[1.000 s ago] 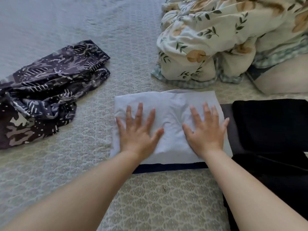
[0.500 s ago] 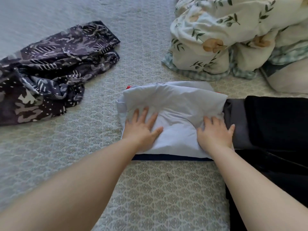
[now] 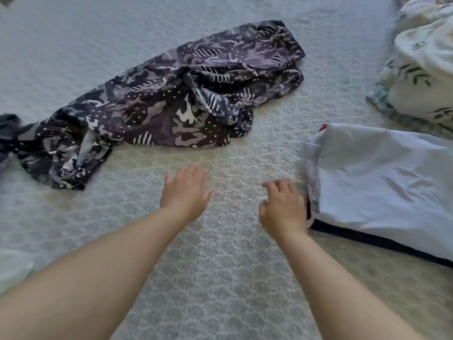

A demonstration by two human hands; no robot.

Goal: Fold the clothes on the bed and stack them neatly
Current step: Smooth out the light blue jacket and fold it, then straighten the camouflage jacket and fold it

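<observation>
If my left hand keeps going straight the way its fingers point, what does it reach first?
Probably the crumpled dark patterned garment. The left hand is open, fingers pointing up the bed, with only bare bedspread between them. Its height above the bed is unclear.

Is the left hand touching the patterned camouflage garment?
Apart. The head view shows bare bedspread between the left hand and the patterned camouflage garment.
</observation>
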